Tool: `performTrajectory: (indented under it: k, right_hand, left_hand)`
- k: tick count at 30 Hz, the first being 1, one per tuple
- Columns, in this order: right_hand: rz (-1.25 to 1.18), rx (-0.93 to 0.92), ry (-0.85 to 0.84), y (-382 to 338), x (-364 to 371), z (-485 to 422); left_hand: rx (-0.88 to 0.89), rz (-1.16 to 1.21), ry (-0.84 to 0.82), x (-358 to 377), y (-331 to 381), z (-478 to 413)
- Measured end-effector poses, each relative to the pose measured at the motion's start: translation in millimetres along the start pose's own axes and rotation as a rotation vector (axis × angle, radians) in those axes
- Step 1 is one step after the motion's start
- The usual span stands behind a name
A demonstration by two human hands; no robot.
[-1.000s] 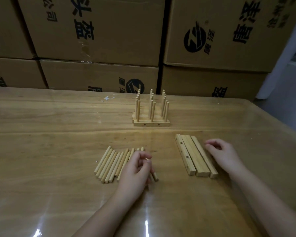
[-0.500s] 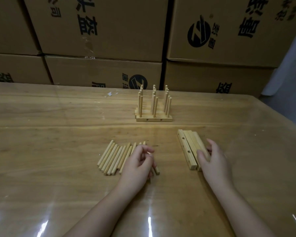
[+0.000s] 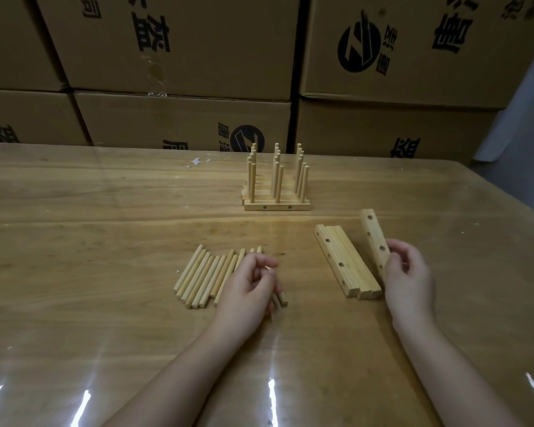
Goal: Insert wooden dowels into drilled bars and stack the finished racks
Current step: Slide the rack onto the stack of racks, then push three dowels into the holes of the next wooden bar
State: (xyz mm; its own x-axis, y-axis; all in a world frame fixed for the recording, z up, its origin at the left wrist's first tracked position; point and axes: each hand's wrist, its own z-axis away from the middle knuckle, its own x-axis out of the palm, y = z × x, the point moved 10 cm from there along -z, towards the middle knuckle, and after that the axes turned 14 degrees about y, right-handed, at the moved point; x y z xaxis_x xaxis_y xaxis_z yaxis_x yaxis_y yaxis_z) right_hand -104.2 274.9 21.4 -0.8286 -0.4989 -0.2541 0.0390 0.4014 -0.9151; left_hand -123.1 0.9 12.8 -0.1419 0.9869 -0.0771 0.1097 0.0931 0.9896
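Note:
Several loose wooden dowels (image 3: 204, 277) lie side by side on the table, left of centre. My left hand (image 3: 248, 288) covers the right end of that row, fingers curled around a couple of dowels. Two drilled bars (image 3: 346, 263) lie together to the right. My right hand (image 3: 409, 275) grips a third drilled bar (image 3: 373, 238), tilted up off the table with its holes facing me. Farther back stand the finished racks (image 3: 276, 186), packed together with their dowels upright.
The glossy wooden table (image 3: 90, 217) runs wide to the left and toward me. Stacked cardboard boxes (image 3: 182, 50) wall off its far edge. A small white scrap (image 3: 198, 161) lies near the back. The table's right edge drops off past my right hand.
My right hand has lifted one bar from the right side of the pile and tilted it up. My left hand has stayed on the dowels, fingers closing on them.

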Motion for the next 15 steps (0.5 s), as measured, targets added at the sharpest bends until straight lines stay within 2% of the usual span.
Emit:
performTrajectory:
  k: [2, 6, 10, 13, 15]
  right_hand:
    - [-0.094, 0.032, 0.015, -5.9, -4.5, 2.3]
    - [-0.265, 0.063, -0.146, -25.0, 10.6, 25.3]
    - [-0.386, 0.131, -0.398, -42.8, 34.3, 60.0]
    - [-0.537, 0.359, -0.705, -40.1, 61.2, 100.9]
    - [-0.556, 0.436, -0.811, -37.0, 70.1, 117.3]
  left_hand:
    - [0.004, -0.010, -0.015, 0.8, 0.2, 0.4]
    - [0.008, -0.014, -0.045, 1.9, 0.0, 1.1]
    - [0.020, -0.009, -0.059, 3.4, 1.3, 2.2]
    - [0.067, -0.014, -0.123, 9.5, 8.3, 5.2]
    - [0.091, -0.022, -0.164, 12.8, 11.4, 7.8]
